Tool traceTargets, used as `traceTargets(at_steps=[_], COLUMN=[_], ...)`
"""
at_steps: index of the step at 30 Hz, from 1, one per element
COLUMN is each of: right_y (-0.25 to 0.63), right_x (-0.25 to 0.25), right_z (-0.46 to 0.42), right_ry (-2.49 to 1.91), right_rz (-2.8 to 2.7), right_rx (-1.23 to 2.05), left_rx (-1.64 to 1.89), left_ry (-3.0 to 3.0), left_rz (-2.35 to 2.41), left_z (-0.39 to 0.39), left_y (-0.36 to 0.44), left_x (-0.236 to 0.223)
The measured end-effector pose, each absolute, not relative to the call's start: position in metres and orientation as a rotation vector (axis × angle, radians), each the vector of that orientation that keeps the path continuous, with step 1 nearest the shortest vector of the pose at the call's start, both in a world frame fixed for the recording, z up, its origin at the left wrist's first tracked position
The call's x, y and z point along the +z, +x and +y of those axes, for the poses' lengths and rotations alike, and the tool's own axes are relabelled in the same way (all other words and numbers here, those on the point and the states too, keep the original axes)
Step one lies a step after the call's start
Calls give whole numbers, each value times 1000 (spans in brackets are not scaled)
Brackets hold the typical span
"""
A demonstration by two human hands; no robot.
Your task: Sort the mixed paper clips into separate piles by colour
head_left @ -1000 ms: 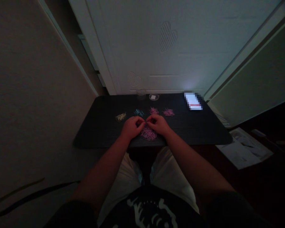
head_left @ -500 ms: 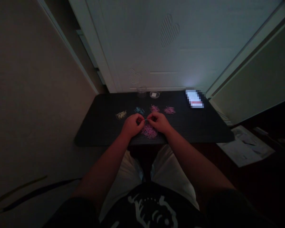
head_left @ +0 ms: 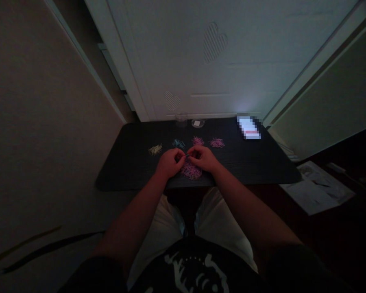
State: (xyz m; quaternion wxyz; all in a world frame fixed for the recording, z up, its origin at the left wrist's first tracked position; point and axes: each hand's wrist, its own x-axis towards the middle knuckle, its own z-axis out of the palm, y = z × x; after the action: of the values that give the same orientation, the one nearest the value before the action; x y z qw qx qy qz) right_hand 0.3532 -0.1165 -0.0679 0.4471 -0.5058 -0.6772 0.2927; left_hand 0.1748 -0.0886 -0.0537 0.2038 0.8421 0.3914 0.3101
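Note:
My left hand (head_left: 168,162) and my right hand (head_left: 205,158) rest side by side on the near part of a low black table (head_left: 256,162). Both have their fingers curled in a pinch over a mixed pink heap of paper clips (head_left: 191,171), their fingertips almost meeting at a small clip-like thing that the dim light hides. Beyond the hands lie small sorted piles: a yellow pile (head_left: 155,149), a blue pile (head_left: 178,143), a pink pile (head_left: 197,141) and a magenta pile (head_left: 216,143).
A lit phone (head_left: 248,127) lies at the table's far right. A clear cup (head_left: 181,119) and a small round lid (head_left: 197,123) stand at the far edge, against a white door (head_left: 219,61). Papers (head_left: 317,186) lie on the floor to the right.
The hands stay over the pink heap, with the fingertips shifting slightly against each other. The view has tilted a little.

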Motion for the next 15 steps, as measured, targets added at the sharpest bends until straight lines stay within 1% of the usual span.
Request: traceTargets(at_steps=[6,15], right_y=[352,350], right_x=[-65,-64], right_z=[-117,-119], right_ry=[-1298,-1295], right_rz=[-1687,-1728], right_rx=[658,661], left_rx=[840,816], left_ry=[2373,2408], left_rz=[1061,1063], left_z=[-87,-88], left_y=[174,175], left_x=[-55,-55])
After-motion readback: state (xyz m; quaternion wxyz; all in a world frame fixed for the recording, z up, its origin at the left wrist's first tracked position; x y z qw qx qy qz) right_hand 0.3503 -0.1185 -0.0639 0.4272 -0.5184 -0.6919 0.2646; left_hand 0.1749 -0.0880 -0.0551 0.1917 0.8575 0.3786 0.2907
